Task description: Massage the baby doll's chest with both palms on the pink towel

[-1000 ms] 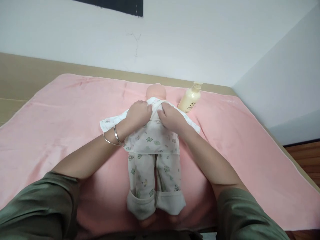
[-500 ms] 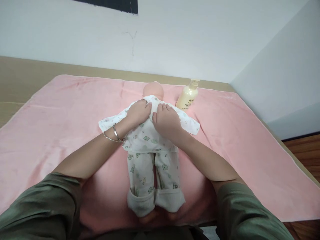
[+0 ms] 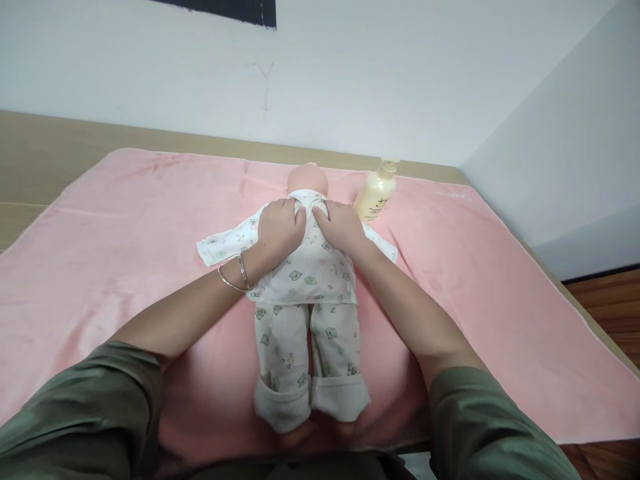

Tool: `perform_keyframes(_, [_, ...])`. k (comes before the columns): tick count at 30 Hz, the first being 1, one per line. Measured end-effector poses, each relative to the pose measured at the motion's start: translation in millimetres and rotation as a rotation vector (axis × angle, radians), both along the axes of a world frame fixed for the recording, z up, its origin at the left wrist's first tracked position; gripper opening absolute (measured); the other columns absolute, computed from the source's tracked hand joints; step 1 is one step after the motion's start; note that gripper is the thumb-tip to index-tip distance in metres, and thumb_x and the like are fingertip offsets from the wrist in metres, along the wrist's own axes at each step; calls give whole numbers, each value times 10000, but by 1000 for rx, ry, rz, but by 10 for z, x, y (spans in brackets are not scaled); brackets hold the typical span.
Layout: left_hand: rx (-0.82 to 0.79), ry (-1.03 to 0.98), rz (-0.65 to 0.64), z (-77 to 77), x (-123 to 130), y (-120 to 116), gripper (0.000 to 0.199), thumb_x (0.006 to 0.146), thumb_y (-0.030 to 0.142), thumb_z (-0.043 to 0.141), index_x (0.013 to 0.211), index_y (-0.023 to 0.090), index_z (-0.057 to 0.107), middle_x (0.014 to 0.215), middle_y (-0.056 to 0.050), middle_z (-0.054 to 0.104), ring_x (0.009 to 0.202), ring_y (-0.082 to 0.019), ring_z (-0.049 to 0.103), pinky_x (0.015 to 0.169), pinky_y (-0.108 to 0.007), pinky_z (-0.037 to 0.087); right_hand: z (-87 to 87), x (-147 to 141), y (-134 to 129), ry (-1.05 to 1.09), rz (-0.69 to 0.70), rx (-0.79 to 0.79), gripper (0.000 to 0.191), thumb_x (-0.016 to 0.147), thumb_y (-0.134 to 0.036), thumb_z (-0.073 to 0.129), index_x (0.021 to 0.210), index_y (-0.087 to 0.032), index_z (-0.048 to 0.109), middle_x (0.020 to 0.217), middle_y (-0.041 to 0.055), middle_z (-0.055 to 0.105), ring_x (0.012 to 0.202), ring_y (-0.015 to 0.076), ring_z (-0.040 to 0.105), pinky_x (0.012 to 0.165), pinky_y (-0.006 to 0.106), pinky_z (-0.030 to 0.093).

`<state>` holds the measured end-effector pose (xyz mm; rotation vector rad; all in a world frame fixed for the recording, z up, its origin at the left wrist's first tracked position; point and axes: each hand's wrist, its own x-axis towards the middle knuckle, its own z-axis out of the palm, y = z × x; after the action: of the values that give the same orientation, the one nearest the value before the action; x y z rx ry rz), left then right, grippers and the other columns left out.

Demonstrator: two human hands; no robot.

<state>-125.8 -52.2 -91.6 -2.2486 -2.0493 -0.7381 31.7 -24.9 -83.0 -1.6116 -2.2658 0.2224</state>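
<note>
A baby doll [image 3: 325,280] in a white printed top and matching trousers lies lengthwise before me, its smooth bare head [image 3: 307,179] at the far end. No face shows on it. My left hand [image 3: 280,230] is curved over the doll's left-side shoulder area, thumb pointing up along the middle of the top. Mirroring it, my right hand [image 3: 341,227] curves over the other shoulder, its thumb angled inward. Both hands are closed on the doll's upper body through the cloth; the fingertips are partly hidden. The doll's sleeves spread out to both sides.
A pink blanket [image 3: 150,267] covers most of the wooden surface [image 3: 30,153]. Just right of the doll's head stands a pale yellow pump bottle [image 3: 377,193]. A white wall [image 3: 350,80] rises behind, with another wall at the right. Wooden flooring [image 3: 610,307] shows at the right edge.
My hands have shifted outward on the doll's upper body, the right one most, moving slightly up and right. My thumbs now point upward, and more of the top shows between the hands.
</note>
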Motion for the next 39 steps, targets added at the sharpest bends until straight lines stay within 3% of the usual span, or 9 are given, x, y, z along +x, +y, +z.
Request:
perform_keyframes(10, [-11, 130, 25, 28, 17, 11, 407, 997, 277, 300, 1015, 106, 669, 1020, -198, 716, 1000, -341, 648, 861, -448, 434, -36, -62, -51, -98, -116, 95, 503, 1048, -488, 362, 1144, -98, 665, 1076, 199, 736, 1023, 366, 666, 912, 469, 490])
perform_keyframes(16, [54, 180, 14, 61, 26, -62, 388, 1000, 258, 311, 1003, 104, 667, 983, -208, 695, 1002, -348, 633, 857, -456, 422, -43, -64, -66, -92, -137, 106, 512, 1047, -494, 363, 1176, -91, 652, 1127, 206, 717, 1090, 383, 643, 967, 495, 471])
perform_keyframes(22, [93, 214, -55, 110, 73, -237, 373, 1011, 275, 316, 971, 130, 657, 975, -205, 681, 948, -335, 625, 800, -446, 435, 17, 27, 21, -10, -7, -32, 521, 1057, -513, 310, 1208, -132, 632, 1222, 187, 708, 1164, 344, 632, 1142, 577, 357])
perform_keyframes(25, [43, 169, -41, 125, 53, -193, 352, 995, 283, 351, 1012, 119, 662, 1021, -202, 708, 988, -332, 643, 826, -438, 468, 47, -58, -147, -92, -23, 9, 512, 1066, -412, 279, 1257, -75, 614, 1255, 229, 692, 1219, 375, 610, 1178, 629, 303])
perform_keyframes(28, [-119, 55, -54, 164, -19, -56, 367, 978, 319, 373, 1045, 109, 666, 1070, -190, 735, 1001, -322, 672, 842, -418, 498, 43, -212, -429, -186, 11, 146, 540, 1035, -276, 294, 1405, 63, 495, 1410, 325, 585, 1357, 412, 522, 1214, 585, 292])
perform_keyframes(31, [-243, -65, -44, 204, -83, 48, 416, 976, 395, 381, 1073, 110, 669, 1077, -185, 748, 958, -322, 694, 806, -411, 516, 25, -303, -585, -198, 52, 153, 595, 1012, -234, 289, 1472, 127, 399, 1531, 357, 460, 1466, 422, 421, 1242, 564, 278])
perform_keyframes(35, [-164, 12, -32, 212, -41, -56, 434, 995, 356, 348, 1116, 76, 658, 1131, -219, 729, 1064, -344, 675, 920, -442, 509, 16, -237, -396, -109, 81, 86, 593, 993, -256, 312, 1464, 83, 435, 1537, 308, 480, 1469, 397, 420, 1235, 538, 320])
perform_keyframes(39, [-24, 203, -84, 169, 84, -330, 382, 968, 217, 373, 1178, 45, 643, 1187, -259, 690, 1155, -375, 637, 969, -474, 496, 20, -98, -68, 21, -17, 14, 514, 994, -311, 319, 1320, -9, 576, 1362, 253, 630, 1293, 359, 568, 1156, 504, 420])
